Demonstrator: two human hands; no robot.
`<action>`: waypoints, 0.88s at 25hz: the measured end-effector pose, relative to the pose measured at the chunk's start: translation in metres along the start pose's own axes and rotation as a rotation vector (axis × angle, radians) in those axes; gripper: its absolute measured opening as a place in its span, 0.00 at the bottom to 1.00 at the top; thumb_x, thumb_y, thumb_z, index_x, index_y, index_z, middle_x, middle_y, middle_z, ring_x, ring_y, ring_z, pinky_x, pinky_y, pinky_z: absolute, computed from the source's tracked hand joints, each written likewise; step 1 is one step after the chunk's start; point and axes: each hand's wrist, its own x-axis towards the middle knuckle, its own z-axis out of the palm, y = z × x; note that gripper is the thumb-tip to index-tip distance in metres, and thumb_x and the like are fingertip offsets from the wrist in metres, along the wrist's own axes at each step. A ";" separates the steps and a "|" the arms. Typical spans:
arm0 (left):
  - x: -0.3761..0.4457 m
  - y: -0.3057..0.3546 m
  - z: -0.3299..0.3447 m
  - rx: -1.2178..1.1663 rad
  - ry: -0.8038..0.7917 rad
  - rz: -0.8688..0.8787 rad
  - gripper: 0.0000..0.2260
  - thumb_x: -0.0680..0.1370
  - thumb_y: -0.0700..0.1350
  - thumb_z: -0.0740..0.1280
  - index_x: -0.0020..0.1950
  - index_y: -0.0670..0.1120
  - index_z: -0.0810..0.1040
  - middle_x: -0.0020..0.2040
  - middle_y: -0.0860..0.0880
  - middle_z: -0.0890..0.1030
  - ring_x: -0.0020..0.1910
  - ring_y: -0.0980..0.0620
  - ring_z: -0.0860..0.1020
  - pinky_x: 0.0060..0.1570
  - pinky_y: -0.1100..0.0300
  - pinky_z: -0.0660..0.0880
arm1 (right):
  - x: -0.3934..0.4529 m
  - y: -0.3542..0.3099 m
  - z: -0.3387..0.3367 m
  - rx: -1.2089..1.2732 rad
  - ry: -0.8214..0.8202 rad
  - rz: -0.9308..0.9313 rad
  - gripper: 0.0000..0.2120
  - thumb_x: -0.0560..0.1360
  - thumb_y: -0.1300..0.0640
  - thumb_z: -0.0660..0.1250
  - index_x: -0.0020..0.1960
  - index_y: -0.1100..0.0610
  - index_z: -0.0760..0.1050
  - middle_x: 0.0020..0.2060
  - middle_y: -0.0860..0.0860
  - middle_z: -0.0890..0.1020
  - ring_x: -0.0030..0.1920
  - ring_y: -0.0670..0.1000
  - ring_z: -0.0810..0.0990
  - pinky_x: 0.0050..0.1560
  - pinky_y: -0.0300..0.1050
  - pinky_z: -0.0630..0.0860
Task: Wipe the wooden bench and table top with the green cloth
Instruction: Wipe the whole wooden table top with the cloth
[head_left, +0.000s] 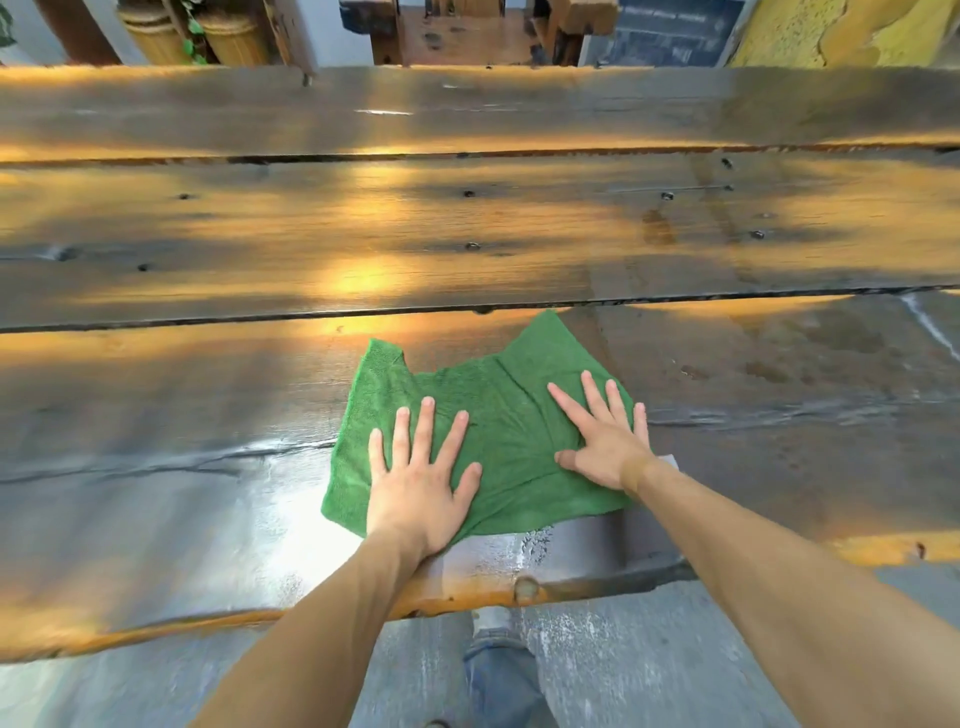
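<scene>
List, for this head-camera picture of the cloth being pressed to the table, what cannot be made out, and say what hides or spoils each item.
1. Table top under the green cloth: covered by the cloth, so wet or dry cannot be told.
2. Cloth beneath the left hand and right hand: hidden by the flat palms.
3. Table ends: cut off by both side edges.
4. Wooden furniture beyond the table: cut off by the top edge, blurred.

I see a plain green cloth (493, 431) on the table top (208, 415), dark brown planks streaked with orange.
</scene>
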 end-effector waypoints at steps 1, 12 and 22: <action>-0.001 0.000 -0.001 0.005 -0.020 0.000 0.30 0.76 0.67 0.32 0.76 0.62 0.28 0.78 0.49 0.28 0.78 0.43 0.30 0.74 0.38 0.32 | 0.005 -0.007 -0.007 0.001 -0.043 0.037 0.48 0.75 0.49 0.70 0.78 0.33 0.37 0.78 0.45 0.29 0.78 0.53 0.29 0.75 0.61 0.31; 0.000 0.000 -0.001 0.040 -0.026 0.027 0.29 0.80 0.66 0.36 0.77 0.60 0.28 0.78 0.47 0.27 0.78 0.41 0.30 0.74 0.34 0.34 | -0.018 -0.015 0.031 -0.076 0.161 -0.011 0.37 0.75 0.48 0.48 0.80 0.40 0.35 0.79 0.47 0.32 0.79 0.53 0.30 0.76 0.57 0.30; -0.069 0.032 0.030 0.063 -0.030 0.310 0.28 0.81 0.64 0.51 0.81 0.58 0.58 0.82 0.45 0.54 0.79 0.34 0.55 0.66 0.22 0.52 | -0.104 0.019 0.107 0.001 0.370 0.229 0.34 0.77 0.29 0.38 0.79 0.38 0.34 0.80 0.43 0.36 0.79 0.49 0.32 0.77 0.53 0.31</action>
